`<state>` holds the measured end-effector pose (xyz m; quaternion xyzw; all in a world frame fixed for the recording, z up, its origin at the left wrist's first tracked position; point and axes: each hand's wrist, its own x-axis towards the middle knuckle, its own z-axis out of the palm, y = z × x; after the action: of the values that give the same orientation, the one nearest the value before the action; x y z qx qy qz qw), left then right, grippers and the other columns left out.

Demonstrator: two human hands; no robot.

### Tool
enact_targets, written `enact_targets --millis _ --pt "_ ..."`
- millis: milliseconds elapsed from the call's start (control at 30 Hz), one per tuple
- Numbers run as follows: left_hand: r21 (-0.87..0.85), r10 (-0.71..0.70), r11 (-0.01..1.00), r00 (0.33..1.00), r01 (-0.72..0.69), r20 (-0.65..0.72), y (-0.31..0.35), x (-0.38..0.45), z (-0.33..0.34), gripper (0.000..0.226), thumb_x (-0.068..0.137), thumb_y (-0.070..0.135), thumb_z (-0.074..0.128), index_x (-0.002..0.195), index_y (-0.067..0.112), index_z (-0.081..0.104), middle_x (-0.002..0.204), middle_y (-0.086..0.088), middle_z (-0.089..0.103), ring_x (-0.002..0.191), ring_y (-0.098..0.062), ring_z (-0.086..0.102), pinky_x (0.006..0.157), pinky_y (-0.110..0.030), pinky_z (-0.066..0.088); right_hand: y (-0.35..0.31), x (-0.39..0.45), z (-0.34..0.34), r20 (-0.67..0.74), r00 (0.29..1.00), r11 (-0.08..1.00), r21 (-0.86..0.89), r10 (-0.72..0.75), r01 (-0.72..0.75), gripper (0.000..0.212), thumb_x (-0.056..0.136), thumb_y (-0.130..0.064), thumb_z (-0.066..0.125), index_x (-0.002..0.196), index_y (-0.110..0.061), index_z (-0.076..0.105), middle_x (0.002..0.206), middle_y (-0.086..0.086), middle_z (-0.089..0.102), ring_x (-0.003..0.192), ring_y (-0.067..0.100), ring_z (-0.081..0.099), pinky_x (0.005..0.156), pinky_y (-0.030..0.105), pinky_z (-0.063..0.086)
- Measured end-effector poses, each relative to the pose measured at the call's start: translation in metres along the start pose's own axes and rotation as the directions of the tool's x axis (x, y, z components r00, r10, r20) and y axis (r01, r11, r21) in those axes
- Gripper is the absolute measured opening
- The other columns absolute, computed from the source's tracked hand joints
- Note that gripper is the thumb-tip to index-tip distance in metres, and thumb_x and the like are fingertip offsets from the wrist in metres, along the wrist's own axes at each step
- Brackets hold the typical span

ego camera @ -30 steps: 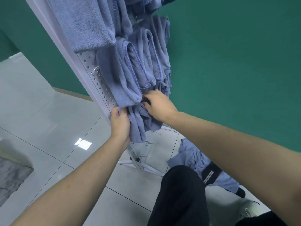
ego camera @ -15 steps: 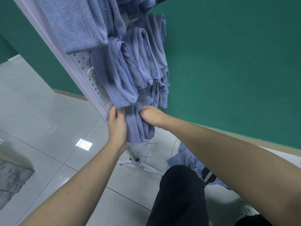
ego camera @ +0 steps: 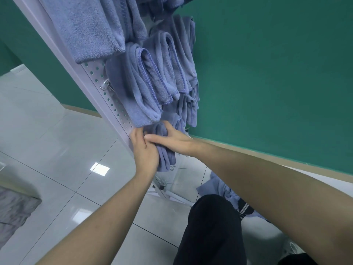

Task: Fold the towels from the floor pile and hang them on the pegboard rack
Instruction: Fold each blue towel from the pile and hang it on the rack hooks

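A white pegboard rack (ego camera: pixel 107 92) slants from the upper left down to the middle. Several folded blue towels (ego camera: pixel 145 81) hang on its hooks. The lowest folded blue towel (ego camera: pixel 165 157) hangs under them, and both hands are on it. My left hand (ego camera: pixel 146 150) presses its left side, fingers up against the board. My right hand (ego camera: pixel 172 138) lies over the towel's top from the right, its fingers straight and reaching across onto my left hand. A pile of blue towels (ego camera: pixel 223 188) lies on the floor behind my right forearm.
Bare metal hooks (ego camera: pixel 172 183) stick out of the rack below the held towel, above its white feet. A green wall (ego camera: pixel 267 73) stands close behind. Grey cloth (ego camera: pixel 13 213) lies at the left edge on the tiled floor. My dark trouser leg (ego camera: pixel 212 232) fills the lower middle.
Both hands have slid down the lowest towel and come together. My right hand has moved from the towel's upper right to lie across its top, touching my left hand.
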<state>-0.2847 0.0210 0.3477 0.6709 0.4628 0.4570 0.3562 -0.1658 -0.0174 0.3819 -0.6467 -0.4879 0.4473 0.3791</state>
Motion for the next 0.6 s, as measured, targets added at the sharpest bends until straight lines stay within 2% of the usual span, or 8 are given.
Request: enact_targets --millis 67,133,167,233,300,367,500,600 --pt "0.032 -0.018 0.999 0.999 0.016 0.041 -0.006 -0.007 0.002 0.041 0.098 0.03 0.032 0.135 0.025 0.048 0.141 0.006 0.039 0.132 -0.01 0.043 0.112 -0.032 0.037 0.001 0.005 0.005 -0.07 0.997 0.999 -0.042 -0.018 0.015 0.07 0.073 -0.067 0.073 0.128 -0.029 0.05 0.115 -0.011 0.066 0.107 0.007 0.061 0.097 0.03 0.048" --pt "0.094 0.009 0.995 0.995 -0.018 0.096 -0.015 -0.015 0.002 0.052 0.103 0.028 0.028 0.155 0.024 0.027 0.156 0.01 0.022 0.144 0.003 0.021 0.117 -0.017 0.02 0.003 0.008 0.006 -0.107 0.992 0.997 -0.045 -0.073 0.068 0.043 0.079 -0.055 0.072 0.104 -0.023 0.059 0.097 -0.005 0.071 0.088 0.007 0.063 0.084 0.028 0.052" --pt "0.119 0.033 0.992 0.991 -0.049 0.133 -0.019 -0.018 0.0 0.053 0.106 0.024 0.029 0.158 0.021 0.018 0.159 0.01 0.014 0.142 0.013 0.011 0.114 -0.008 0.013 0.003 0.007 0.005 -0.106 0.991 0.996 -0.037 -0.079 0.075 0.033 0.084 -0.046 0.072 0.098 -0.018 0.061 0.094 0.001 0.072 0.082 0.008 0.062 0.079 0.027 0.052" --pt "0.192 0.08 0.974 0.976 -0.119 0.202 -0.025 -0.024 -0.005 0.059 0.107 0.019 0.035 0.16 0.02 0.008 0.162 0.012 0.004 0.137 0.024 -0.001 0.107 0.001 0.008 0.007 0.007 0.003 -0.097 0.991 0.996 -0.003 -0.089 0.089 0.03 0.087 -0.037 0.072 0.101 -0.012 0.064 0.099 0.009 0.073 0.086 0.012 0.064 0.083 0.032 0.054" --pt "0.31 0.105 0.934 0.965 -0.179 0.242 -0.029 -0.028 -0.013 0.065 0.107 0.024 0.039 0.16 0.022 0.003 0.165 0.014 -0.003 0.144 0.015 0.001 0.108 -0.006 0.014 0.015 0.008 0.005 -0.09 0.995 0.999 0.021 -0.043 0.045 0.032 0.084 -0.042 0.074 0.106 -0.021 0.065 0.104 0.001 0.074 0.099 0.013 0.067 0.095 0.037 0.053" --pt "0.386 0.113 0.898 0.959 -0.211 0.261 -0.034 -0.031 -0.019 0.068 0.106 0.029 0.042 0.16 0.024 0.001 0.167 0.013 -0.005 0.151 -0.005 0.008 0.108 -0.021 0.027 0.018 0.007 0.006 -0.056 0.998 0.999 0.014 0.036 -0.035 0.038 0.084 -0.045 0.073 0.116 -0.025 0.064 0.112 -0.001 0.072 0.106 0.016 0.067 0.099 0.041 0.053" --pt "0.487 0.118 0.838 0.954 -0.245 0.277 -0.034 -0.038 -0.027 0.07 0.103 0.029 0.049 0.16 0.022 0.01 0.165 0.007 0.004 0.148 -0.022 0.025 0.105 -0.038 0.043 0.018 0.002 0.005 0.023 0.989 0.99 -0.009 0.143 -0.143 0.039 0.087 -0.043 0.066 0.114 -0.015 0.067 0.107 0.016 0.074 0.096 0.035 0.072 0.082 0.042 0.06" --pt "0.542 0.129 0.802 0.959 -0.251 0.254 -0.034 -0.04 -0.034 0.065 0.094 0.024 0.066 0.15 0.013 0.036 0.15 -0.011 0.03 0.131 -0.031 0.044 0.098 -0.042 0.047 0.021 -0.003 0.002 0.015 0.989 0.989 -0.044 0.144 -0.143 0.035 0.087 -0.041 0.068 0.112 -0.015 0.065 0.105 0.013 0.073 0.079 0.024 0.065 0.066 0.032 0.053"
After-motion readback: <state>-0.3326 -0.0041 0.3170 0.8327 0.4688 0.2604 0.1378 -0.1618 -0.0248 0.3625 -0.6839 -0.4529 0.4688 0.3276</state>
